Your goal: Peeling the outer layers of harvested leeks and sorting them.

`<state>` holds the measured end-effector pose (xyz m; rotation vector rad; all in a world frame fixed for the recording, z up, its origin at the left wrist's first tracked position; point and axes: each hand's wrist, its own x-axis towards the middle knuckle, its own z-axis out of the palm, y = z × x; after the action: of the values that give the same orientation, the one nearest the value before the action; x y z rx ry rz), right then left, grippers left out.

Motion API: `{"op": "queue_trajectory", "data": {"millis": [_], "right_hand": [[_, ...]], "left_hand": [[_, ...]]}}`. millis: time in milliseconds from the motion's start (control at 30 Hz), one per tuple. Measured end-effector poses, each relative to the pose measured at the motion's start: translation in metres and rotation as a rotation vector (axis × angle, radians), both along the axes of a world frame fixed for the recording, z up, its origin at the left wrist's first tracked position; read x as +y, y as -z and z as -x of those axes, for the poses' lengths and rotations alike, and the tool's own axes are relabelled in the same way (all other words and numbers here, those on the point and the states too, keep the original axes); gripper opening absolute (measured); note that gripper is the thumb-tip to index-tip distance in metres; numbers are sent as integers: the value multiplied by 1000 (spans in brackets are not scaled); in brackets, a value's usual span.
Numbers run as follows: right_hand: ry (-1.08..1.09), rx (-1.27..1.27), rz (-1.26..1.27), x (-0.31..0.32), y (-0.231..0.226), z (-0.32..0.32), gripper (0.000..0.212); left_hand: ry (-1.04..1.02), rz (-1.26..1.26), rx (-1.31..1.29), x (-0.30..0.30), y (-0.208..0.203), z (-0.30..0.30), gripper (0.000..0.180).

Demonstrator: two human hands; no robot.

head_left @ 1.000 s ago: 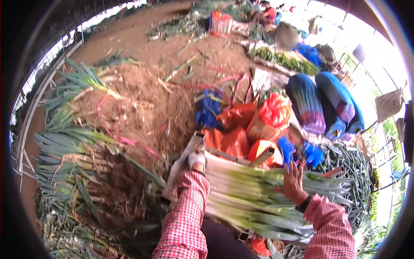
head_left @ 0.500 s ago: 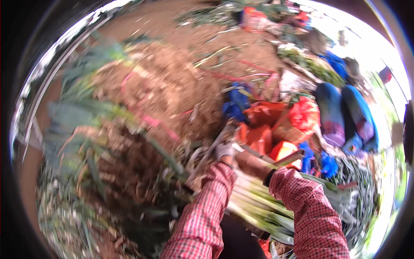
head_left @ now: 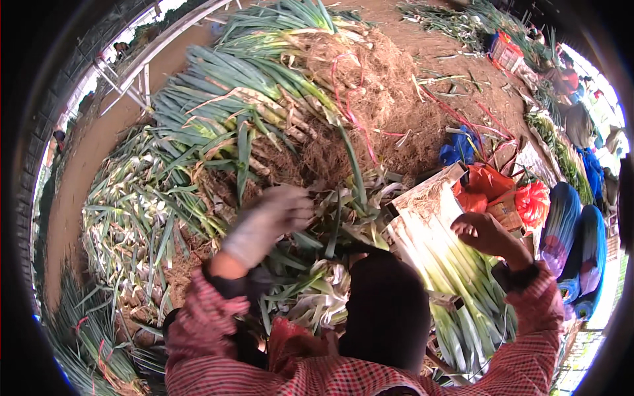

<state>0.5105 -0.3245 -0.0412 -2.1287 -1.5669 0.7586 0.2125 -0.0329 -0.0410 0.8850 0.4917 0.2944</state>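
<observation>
My left hand (head_left: pixel 269 221), in a pale glove, is blurred above the leek scraps (head_left: pixel 323 290), so I cannot tell whether its fingers grasp something. My bare right hand (head_left: pixel 487 232) is released, with fingers loosely bent, over the clean leeks (head_left: pixel 456 270). These leeks lie side by side on the wooden stand (head_left: pixel 432 185), white ends away from me, green leaves nearer. Beyond my left hand, the leeks with roots (head_left: pixel 218 86) are lying in a heap.
</observation>
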Motion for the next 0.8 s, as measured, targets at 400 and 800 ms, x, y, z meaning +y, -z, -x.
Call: {"op": "queue_trajectory", "data": {"millis": [400,800], "right_hand": [[-158,504,-94,290,6,116,29],[215,-35,-316,309,267,-199,50]], "left_hand": [[-594,164,116,-1,14,182,19],[-378,452,254,7,57,172,22]]}}
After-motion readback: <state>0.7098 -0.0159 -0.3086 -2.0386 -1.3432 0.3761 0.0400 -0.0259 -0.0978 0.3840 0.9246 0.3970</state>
